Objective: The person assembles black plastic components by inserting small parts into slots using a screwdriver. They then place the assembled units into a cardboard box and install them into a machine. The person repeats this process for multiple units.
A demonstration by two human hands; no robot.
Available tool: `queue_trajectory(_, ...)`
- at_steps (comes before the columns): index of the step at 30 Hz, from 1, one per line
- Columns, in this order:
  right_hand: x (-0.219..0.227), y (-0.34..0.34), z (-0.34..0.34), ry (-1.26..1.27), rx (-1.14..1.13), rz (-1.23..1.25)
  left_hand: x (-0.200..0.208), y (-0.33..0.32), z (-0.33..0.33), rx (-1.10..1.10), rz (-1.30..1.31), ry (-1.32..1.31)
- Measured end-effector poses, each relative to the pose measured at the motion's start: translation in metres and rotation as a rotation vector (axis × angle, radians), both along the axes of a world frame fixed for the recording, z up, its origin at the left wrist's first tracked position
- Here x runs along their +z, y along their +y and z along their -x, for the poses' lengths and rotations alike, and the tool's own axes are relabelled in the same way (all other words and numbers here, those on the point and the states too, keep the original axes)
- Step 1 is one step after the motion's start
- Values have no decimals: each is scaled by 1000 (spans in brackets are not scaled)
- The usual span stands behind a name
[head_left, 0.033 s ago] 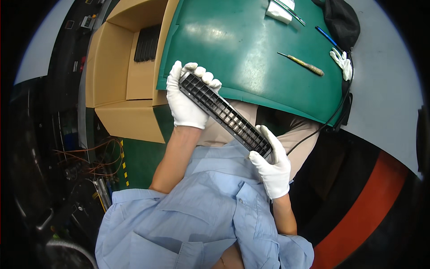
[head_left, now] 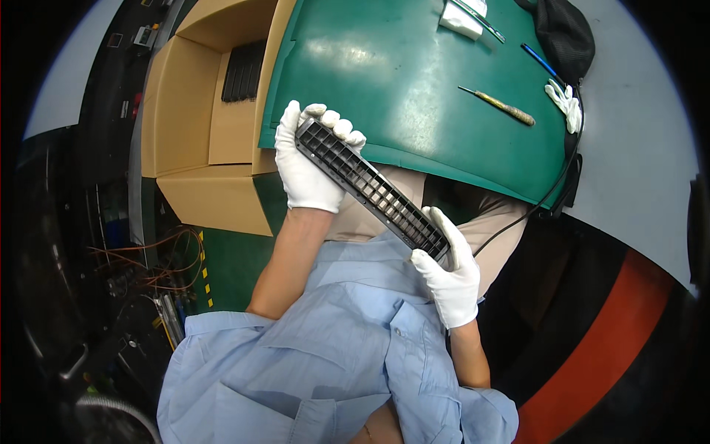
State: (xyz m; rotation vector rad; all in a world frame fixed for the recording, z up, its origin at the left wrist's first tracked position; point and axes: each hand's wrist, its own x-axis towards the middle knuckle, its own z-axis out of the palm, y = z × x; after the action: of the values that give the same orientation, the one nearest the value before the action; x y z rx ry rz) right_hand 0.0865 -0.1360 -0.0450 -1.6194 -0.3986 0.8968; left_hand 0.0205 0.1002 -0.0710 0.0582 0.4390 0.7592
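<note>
Where the pale blue shirt fills the near part of the view, the two white-gloved hands rise from it with a long black plastic grille, ribbed into small square cells (head_left: 373, 190), held between them above the lap. Nearest, the right hand (head_left: 449, 272) is closed around the grille's near right end, thumb on one side and fingers curled over the other edge. From there the grille runs diagonally up and to the left, tilted, just in front of the near edge of the green tabletop (head_left: 414, 89). Its far left end sits in the left hand (head_left: 310, 163), whose fingers (head_left: 342, 127) wrap over the top edge while the palm backs it from the left. Left of that hand stands an open brown cardboard box (head_left: 200, 126), with a stack of similar black grilles (head_left: 242, 70) lying in its far compartment. Farther out on the tabletop, to the right, lies a slim tool with a yellowish handle (head_left: 503, 106), and beyond it a blue pen (head_left: 538, 59) and a crumpled white glove (head_left: 565, 102). At the far edge rest a small white block (head_left: 460, 19) and a dark cloth bundle (head_left: 566, 33).
</note>
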Motion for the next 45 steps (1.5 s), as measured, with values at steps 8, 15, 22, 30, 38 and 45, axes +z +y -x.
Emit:
queue_trajectory(8,-3,1,0,-67,10,-3,4,0,-1,35,24,102)
queue_trajectory(15,-1,2,-3,-14,38,-44,2,1,-1,28,11,99)
queue_trajectory(22,-5,-1,-2,22,4,-62,-7,4,3,-26,-25,71)
queue_trajectory(30,-15,-3,-1,-23,9,-84,-10,5,4,-38,-40,76)
queue_trajectory(38,-16,-3,1,79,-18,-140,-11,4,4,-12,-46,176)
queue_trajectory(45,-12,-4,-5,63,43,-115,-1,0,-2,53,-25,358)
